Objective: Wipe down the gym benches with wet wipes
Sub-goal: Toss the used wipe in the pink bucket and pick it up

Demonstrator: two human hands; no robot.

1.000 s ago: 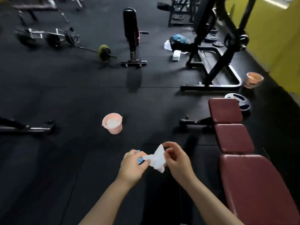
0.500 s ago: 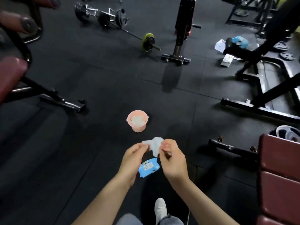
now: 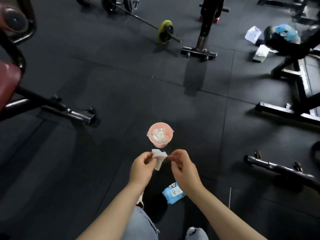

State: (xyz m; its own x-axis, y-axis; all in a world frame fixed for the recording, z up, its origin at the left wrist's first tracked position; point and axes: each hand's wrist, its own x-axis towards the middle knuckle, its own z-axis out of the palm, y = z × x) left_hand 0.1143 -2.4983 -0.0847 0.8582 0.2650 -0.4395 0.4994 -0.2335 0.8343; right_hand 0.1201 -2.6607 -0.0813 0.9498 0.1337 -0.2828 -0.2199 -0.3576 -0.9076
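Observation:
A white wet wipe (image 3: 159, 158) is stretched between my two hands, just in front of me. My left hand (image 3: 141, 169) grips its left part, and my right hand (image 3: 183, 169) pinches its right corner. A blue pack of wet wipes (image 3: 173, 193) lies below my right wrist, by my feet on the black floor. At the left edge a dark red bench pad (image 3: 8, 84) shows on its black frame (image 3: 69, 113). Only the foot bar (image 3: 278, 168) of another bench is visible at the right.
A pink bucket (image 3: 160, 135) with crumpled white wipes stands on the floor just beyond my hands. Farther off are a barbell with a yellow plate (image 3: 165, 32), an upright stand (image 3: 200, 49), a black rack base (image 3: 294, 108) and scattered bags (image 3: 284, 32).
The view swung left and down, so the red bench on the right left the picture. The blue pack left my left hand and now lies near my feet. The wipe is spread between both hands.

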